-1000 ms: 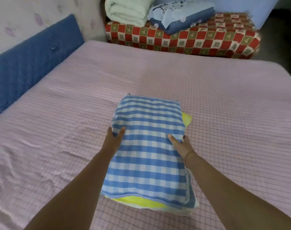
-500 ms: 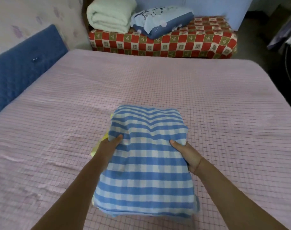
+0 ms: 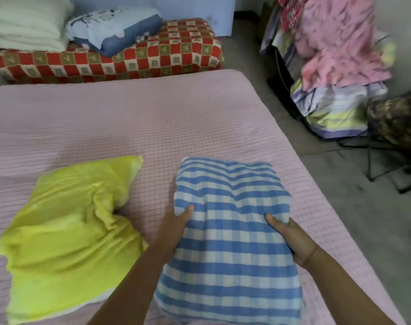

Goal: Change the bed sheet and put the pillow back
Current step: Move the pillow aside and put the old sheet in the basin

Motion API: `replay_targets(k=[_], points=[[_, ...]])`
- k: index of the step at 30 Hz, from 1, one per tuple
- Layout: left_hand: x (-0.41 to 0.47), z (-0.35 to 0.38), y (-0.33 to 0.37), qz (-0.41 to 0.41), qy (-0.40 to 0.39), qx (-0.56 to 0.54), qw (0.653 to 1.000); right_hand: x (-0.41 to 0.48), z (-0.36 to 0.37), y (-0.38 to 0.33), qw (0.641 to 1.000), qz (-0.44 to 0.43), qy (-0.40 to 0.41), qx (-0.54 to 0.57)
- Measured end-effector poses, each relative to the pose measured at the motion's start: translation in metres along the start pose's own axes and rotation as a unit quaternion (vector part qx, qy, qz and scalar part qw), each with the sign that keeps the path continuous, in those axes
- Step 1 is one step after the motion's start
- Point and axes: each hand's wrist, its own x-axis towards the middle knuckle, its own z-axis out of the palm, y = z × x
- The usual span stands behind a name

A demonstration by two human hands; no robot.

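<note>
I hold a blue and white checked pillow [image 3: 232,242] by its two long sides, over the right part of the bed. My left hand [image 3: 175,227] grips its left side, thumb on top. On the right side my right hand [image 3: 291,240] grips it the same way. A yellow pillow [image 3: 64,233] lies crumpled on the pink checked sheet [image 3: 153,118] to the left of my left arm.
A red checked bench [image 3: 134,59] stands past the far edge of the bed, with a folded white blanket [image 3: 26,22] and a blue bundle [image 3: 113,26] on it. A pile of clothes and bedding [image 3: 335,66] stands on the grey floor at the right.
The blue checked pillow has moved to the right in both hands. The yellow pillow, which was under it, now lies uncovered on the bed to the left. The view has turned right.
</note>
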Motion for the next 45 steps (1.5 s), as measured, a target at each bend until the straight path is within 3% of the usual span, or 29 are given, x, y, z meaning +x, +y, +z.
replay_targets(k=[8, 13, 16, 20, 26, 31, 36, 40, 41, 44, 45], points=[[-0.022, 0.170, -0.056, -0.051, -0.102, 0.007, 0.993, -0.050, -0.172, 0.011, 0.996, -0.012, 0.086, 0.009], [-0.028, 0.222, -0.097, -0.094, -0.082, 0.011, 0.992, -0.037, -0.235, 0.041, 0.994, -0.011, 0.108, -0.031], [-0.029, 0.234, -0.130, -0.119, -0.051, 0.062, 0.990, -0.023, -0.261, 0.081, 0.988, 0.040, 0.128, -0.078], [-0.031, 0.226, -0.162, -0.137, -0.036, 0.042, 0.989, -0.027, -0.274, 0.117, 0.988, 0.061, 0.127, -0.062], [-0.049, 0.212, -0.196, -0.178, -0.125, 0.088, 0.972, -0.053, -0.274, 0.132, 0.992, 0.089, 0.070, -0.060], [-0.059, 0.208, -0.202, -0.177, -0.140, 0.137, 0.964, -0.064, -0.263, 0.122, 0.981, 0.133, 0.054, -0.128], [-0.067, 0.210, -0.209, -0.231, -0.131, 0.120, 0.957, -0.073, -0.266, 0.134, 0.975, 0.114, 0.097, -0.166], [-0.071, 0.218, -0.222, -0.207, -0.095, 0.108, 0.968, -0.079, -0.253, 0.153, 0.967, 0.100, 0.162, -0.172], [-0.071, 0.217, -0.221, -0.199, -0.093, 0.105, 0.970, -0.079, -0.249, 0.153, 0.958, 0.097, 0.191, -0.191], [-0.064, 0.202, -0.209, -0.182, -0.071, 0.094, 0.976, -0.066, -0.238, 0.140, 0.873, 0.122, 0.309, -0.358], [-0.058, 0.191, -0.204, -0.170, -0.048, 0.094, 0.980, -0.060, -0.226, 0.130, 0.855, 0.089, 0.345, -0.378]])
